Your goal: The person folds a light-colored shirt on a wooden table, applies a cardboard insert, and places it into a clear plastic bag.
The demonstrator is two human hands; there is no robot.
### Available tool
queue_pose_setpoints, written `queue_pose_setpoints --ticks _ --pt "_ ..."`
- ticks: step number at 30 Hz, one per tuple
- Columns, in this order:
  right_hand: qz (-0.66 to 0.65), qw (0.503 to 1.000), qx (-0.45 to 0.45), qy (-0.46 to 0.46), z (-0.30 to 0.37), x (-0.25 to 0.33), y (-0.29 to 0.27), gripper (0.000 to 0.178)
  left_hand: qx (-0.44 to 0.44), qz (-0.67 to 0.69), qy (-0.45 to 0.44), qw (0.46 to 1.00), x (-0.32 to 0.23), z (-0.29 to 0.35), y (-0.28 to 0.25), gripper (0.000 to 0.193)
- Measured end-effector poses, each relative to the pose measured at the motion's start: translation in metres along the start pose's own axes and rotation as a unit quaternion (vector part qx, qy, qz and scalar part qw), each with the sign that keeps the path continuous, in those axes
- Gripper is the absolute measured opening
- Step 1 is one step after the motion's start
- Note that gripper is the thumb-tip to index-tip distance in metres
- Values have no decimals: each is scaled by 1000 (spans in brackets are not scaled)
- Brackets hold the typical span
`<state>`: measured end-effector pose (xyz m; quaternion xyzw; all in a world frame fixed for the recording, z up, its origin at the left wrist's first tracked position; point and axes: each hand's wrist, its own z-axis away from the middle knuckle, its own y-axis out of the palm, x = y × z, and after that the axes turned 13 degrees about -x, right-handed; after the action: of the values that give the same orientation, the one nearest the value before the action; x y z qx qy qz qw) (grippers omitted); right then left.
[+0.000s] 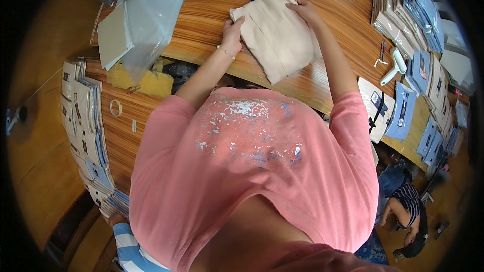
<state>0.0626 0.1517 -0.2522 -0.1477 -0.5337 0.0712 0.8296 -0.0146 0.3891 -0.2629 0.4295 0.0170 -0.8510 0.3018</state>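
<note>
The folded flat beige cloth (280,40) is at 12 o'clock over the shiny brown wood-grain table (206,7), with the half-closed bare left hand (233,32) pinching its 10 o'clock edge and the bare right hand (306,12) its 1 o'clock (underside fingers hidden), so I'd tug evenly to avoid creases.

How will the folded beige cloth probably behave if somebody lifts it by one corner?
The folded beige cloth would probably droop or unfold, since its surface shows soft creases and no fastening is visible. It seems unlikely to roll, because its shape looks broad and flat.
</note>
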Motion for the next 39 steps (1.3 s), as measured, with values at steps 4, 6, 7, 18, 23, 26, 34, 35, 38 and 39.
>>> queue_pose_setpoints --ticks 4,6,7,18,23,26,34,35,38,39 --pt "-89 989 -82 -84 51 29 -51 27 105 -49 292 949 -23 13 29 27" --pt "-113 977 -121 -135 89 45 -89 25 224 -57 303 925 -61 44 47 32" --pt "-109 970 -136 -171 105 49 -107 25 281 -75 329 898 -79 61 55 31" --pt "237 931 -167 -223 239 -117 -77 32 543 -474 383 579 16 51 -45 27" --pt "25 963 -253 -90 250 -138 -65 24 380 -422 364 738 17 55 -56 15" --pt "-196 951 -166 170 251 -141 -61 12 266 -403 212 850 35 42 -58 15" --pt "-210 950 -97 211 246 -141 -61 21 321 -438 16 839 35 38 -62 22" --pt "-207 950 -141 189 239 -135 -66 19 314 -443 39 839 36 37 -63 22" --pt "-200 951 -178 154 221 -129 -75 16 291 -484 245 788 32 50 -50 23" --pt "-199 953 -176 148 217 -131 -77 16 273 -500 400 718 25 62 -34 23"
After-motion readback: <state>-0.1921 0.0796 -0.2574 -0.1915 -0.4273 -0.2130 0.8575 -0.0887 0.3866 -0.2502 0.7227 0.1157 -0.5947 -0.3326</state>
